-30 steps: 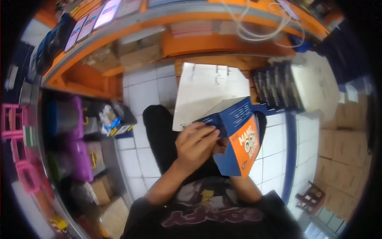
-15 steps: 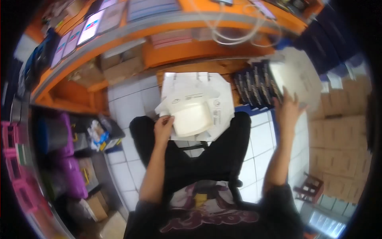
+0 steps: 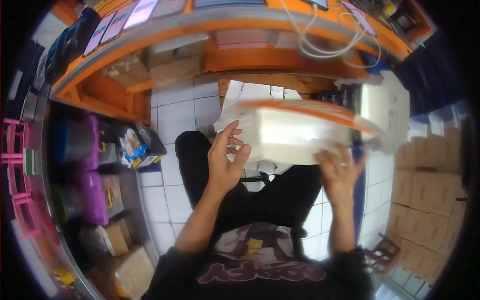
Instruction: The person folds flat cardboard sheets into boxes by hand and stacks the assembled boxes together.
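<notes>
A white cardboard piece (image 3: 300, 135) with an orange edge, smeared by motion, spans the space between my hands. My left hand (image 3: 226, 160) is beside its left end, fingers apart and holding nothing. At its lower right edge is my right hand (image 3: 340, 172), blurred, with fingers spread; whether it touches the cardboard cannot be made out. Under the blurred piece lie flat white cardboard sheets (image 3: 250, 90) above my lap. To the right stands a row of dark blue folded pieces (image 3: 345, 95), partly covered, next to more white cardboard (image 3: 392, 110).
Phones (image 3: 142, 12) and white cables (image 3: 332, 52) lie on the orange bench (image 3: 225, 22) ahead. Purple bins (image 3: 92, 195) and a bag-filled box (image 3: 135, 145) are at the left. Brown cartons (image 3: 425, 200) are stacked at the right, near a small dark red stool (image 3: 382, 255).
The blurred white piece with the orange edge now spans the space between my hands. My right hand has come left from the stack, and my left hand has let go of the cardboard.
</notes>
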Demonstrator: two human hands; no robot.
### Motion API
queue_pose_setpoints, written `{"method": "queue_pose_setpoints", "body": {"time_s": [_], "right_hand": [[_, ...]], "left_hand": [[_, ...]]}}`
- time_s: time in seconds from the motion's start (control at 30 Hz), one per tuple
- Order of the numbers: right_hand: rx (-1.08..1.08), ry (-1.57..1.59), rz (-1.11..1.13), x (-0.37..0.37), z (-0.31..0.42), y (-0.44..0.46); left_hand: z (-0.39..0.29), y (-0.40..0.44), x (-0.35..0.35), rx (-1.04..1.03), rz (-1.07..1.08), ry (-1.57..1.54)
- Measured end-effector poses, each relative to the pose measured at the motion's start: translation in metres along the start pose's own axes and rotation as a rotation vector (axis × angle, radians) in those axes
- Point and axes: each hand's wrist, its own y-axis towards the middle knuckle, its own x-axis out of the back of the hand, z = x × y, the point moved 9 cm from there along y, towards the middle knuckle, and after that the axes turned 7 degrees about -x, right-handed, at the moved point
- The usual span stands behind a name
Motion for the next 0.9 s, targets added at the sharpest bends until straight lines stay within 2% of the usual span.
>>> {"method": "queue_pose_setpoints", "body": {"time_s": [0.03,0.1,0.17,0.2,0.27,0.3,0.37,0.5,0.53,0.6,0.67,0.77,0.83,0.9], "right_hand": [[0.047,0.121,0.09,-0.015,0.014,0.0],[0.114,0.235,0.143,-0.043,0.029,-0.004],[0.171,0.206,0.205,-0.066,0.038,-0.005],[-0.041,0.52,0.071,-0.061,0.026,0.003],[-0.414,1.025,0.023,-0.108,-0.009,-0.01],[-0.62,1.444,0.165,-0.149,-0.007,-0.016],[-0.904,1.792,0.479,-0.2,0.003,-0.032],[-0.944,1.758,0.644,-0.23,0.025,-0.023],[-1.02,1.699,0.646,-0.234,0.024,-0.026],[-1.008,1.702,0.668,-0.244,0.019,-0.026],[-1.002,1.699,0.699,-0.252,0.016,-0.028],[-0.98,1.641,0.687,-0.257,0.013,-0.029],[-0.998,1.657,0.43,-0.25,0.007,-0.027],[-0.983,1.589,0.434,-0.262,0.008,-0.035]], "left_hand": [[0.003,0.002,-0.004,-0.008,0.011,-0.002],[0.04,0.002,-0.009,0.122,0.07,0.201],[0.073,-0.002,-0.007,0.117,0.085,0.325],[0.081,-0.004,-0.009,0.175,0.128,0.396],[0.102,-0.012,-0.011,0.322,0.191,0.474],[0.111,-0.016,-0.012,0.317,0.189,0.474],[0.125,-0.025,-0.009,0.258,0.141,0.49],[0.145,-0.039,0.0,0.345,0.149,0.591],[0.148,-0.044,0.001,0.354,0.106,0.54],[0.146,-0.041,-0.001,0.357,0.059,0.488],[0.158,-0.047,-0.008,0.518,-0.093,-0.116],[0.167,-0.05,-0.014,0.516,-0.158,-0.294],[0.169,-0.048,-0.016,0.503,-0.141,-0.274],[0.168,-0.049,-0.015,0.493,-0.128,-0.248]]}}
